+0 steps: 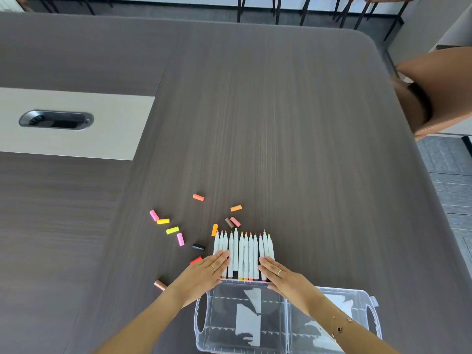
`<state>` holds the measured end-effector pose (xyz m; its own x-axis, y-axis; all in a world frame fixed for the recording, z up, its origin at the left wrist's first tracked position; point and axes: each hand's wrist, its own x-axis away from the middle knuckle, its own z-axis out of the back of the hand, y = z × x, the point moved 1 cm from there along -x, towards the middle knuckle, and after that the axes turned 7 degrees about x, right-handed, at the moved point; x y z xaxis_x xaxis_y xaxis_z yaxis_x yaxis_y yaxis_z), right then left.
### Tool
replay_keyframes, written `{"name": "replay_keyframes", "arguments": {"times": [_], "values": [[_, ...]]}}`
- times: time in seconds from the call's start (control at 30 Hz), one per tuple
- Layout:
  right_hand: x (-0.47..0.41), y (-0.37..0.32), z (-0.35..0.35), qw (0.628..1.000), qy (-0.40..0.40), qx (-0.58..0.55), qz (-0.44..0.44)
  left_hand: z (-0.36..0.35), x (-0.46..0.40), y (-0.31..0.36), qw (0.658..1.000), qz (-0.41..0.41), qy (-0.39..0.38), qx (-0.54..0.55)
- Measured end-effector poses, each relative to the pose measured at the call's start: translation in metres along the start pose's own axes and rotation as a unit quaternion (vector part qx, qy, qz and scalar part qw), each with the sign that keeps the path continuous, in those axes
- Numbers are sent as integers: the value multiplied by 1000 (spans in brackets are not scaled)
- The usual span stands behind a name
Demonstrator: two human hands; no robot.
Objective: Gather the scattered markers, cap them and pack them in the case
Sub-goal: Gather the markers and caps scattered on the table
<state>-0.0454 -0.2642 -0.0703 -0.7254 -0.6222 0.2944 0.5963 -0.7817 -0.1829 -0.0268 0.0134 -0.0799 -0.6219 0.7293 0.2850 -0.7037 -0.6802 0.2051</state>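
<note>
left hand flat, fingers straight on uncapped markers | right hand likewise | markers in row near table front edge, touching open clear case | caps scattered leftward

A wide table with a dark grey-brown wood grain fills most of the frame, its far right corner rounded. At the left a pale cream panel is set flush into the top, and in that panel sits a dark oval cable port with a grey rim. At the right edge a tan-brown chair stands close against the table's side. Along the top of the frame run thin dark legs, probably of more chairs, though little of them shows. Grey flooring in rectangular tiles lies at the lower right.
</note>
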Motion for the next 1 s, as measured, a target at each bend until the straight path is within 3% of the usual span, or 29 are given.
{"name": "replay_keyframes", "arguments": {"times": [0.13,0.23,0.33,0.4,0.47,0.53,0.6,0.7,0.8,1.0], "values": [[5,2,-12,1000,-15,1,28,-6,5,3,997,9,-12,-81],[6,4,-12,999,-12,-13,38,-10,7,2,998,0,18,-54],[4,1,6,996,71,-12,45,-2,10,7,996,-2,87,-8],[-5,-2,22,993,115,-36,12,20,11,4,985,86,145,45],[-28,-4,40,988,138,-64,-31,42,15,-9,938,247,199,141],[-60,-3,58,985,119,-83,-91,52,28,-26,899,328,221,186],[-93,-4,72,981,99,-87,-140,49,49,-42,923,299,193,147],[-129,-5,82,983,60,-66,-160,39,87,-57,976,192,62,83],[-150,-3,86,984,34,-57,-168,24,117,-63,987,139,-30,79],[-167,-7,87,976,-11,-94,-197,10,123,-60,991,104,-44,68]]}}
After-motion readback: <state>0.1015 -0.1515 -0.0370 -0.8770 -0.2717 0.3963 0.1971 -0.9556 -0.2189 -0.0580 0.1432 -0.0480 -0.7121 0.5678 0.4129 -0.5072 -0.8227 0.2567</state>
